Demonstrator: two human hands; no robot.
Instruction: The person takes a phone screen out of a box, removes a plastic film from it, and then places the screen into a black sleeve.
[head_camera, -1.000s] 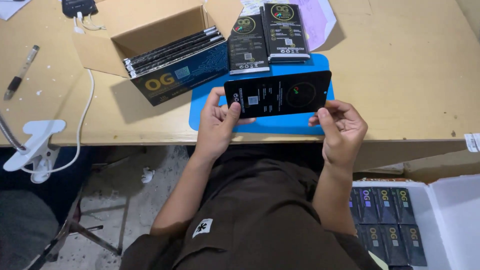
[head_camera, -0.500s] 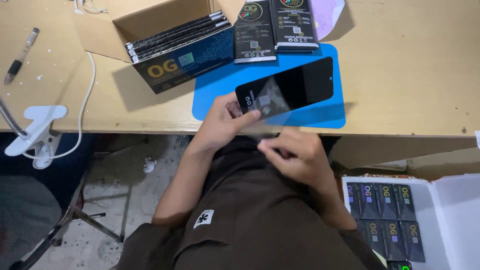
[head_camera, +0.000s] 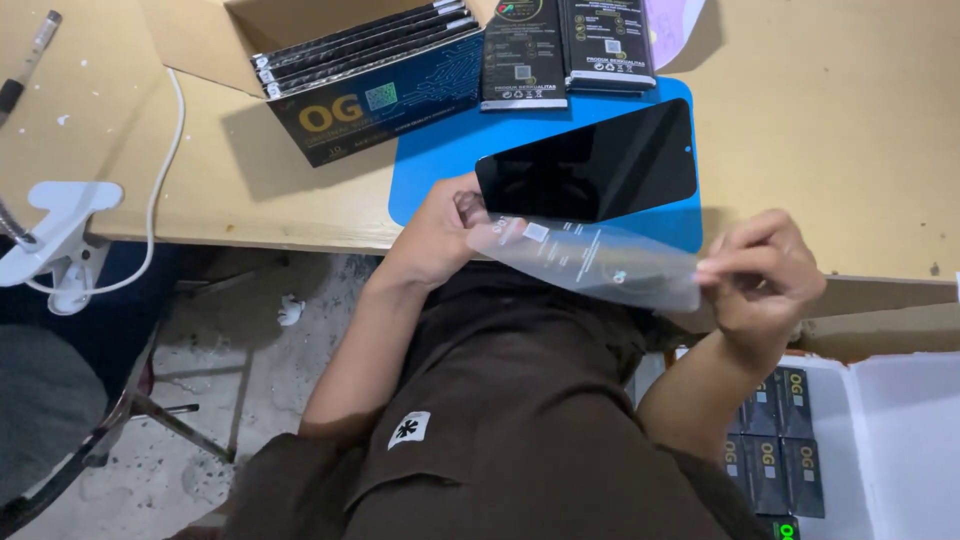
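Above the blue mat (head_camera: 430, 160), the left hand (head_camera: 435, 235) pinches the rigid, fragile-looking black glass panel (head_camera: 590, 160) by its end, while the right hand (head_camera: 760, 275) grips the thin, floppy clear film (head_camera: 590, 262) at its edge.

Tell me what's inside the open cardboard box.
The cardboard box holds dark flat packs standing on edge, beside a larger dark carton. Anything beneath or behind them is hidden.

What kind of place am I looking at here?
Likely a phone-accessory workbench: a wooden table with a blue mat, a cardboard box of flat black packs, and a dark phone with clear film coming off.
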